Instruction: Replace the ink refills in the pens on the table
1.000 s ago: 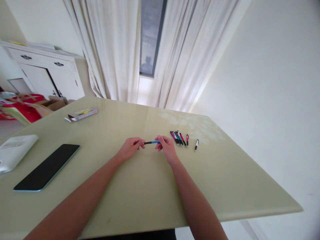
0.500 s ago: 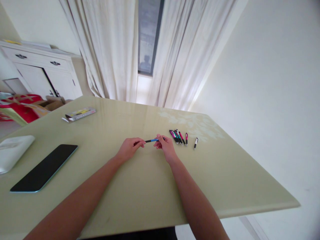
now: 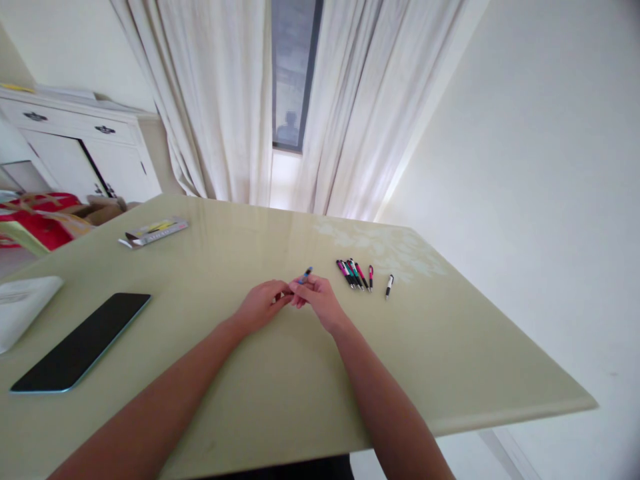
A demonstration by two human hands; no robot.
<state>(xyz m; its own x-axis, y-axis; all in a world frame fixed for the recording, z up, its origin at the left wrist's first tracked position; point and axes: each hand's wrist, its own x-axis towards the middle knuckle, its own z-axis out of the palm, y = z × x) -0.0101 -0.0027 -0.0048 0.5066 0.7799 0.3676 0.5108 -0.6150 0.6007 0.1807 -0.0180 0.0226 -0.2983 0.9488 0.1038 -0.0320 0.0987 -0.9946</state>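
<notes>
Pale green table (image 3: 280, 400), cream curtains (image 3: 220, 100), white cabinet (image 3: 75, 147), white wall (image 3: 540, 167)

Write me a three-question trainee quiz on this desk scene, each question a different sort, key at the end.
1. True or false: the blue pen lies flat on the table, touched by no hand.
2. What lies alone just right of the cluster of pens? A) a white-and-black pen B) a flat box C) a red bag
3. Fill in: the dark tablet lies to the ___ of the left hand.

Key: 1 false, the right hand holds it with one end raised; 2 A; 3 left.
</notes>
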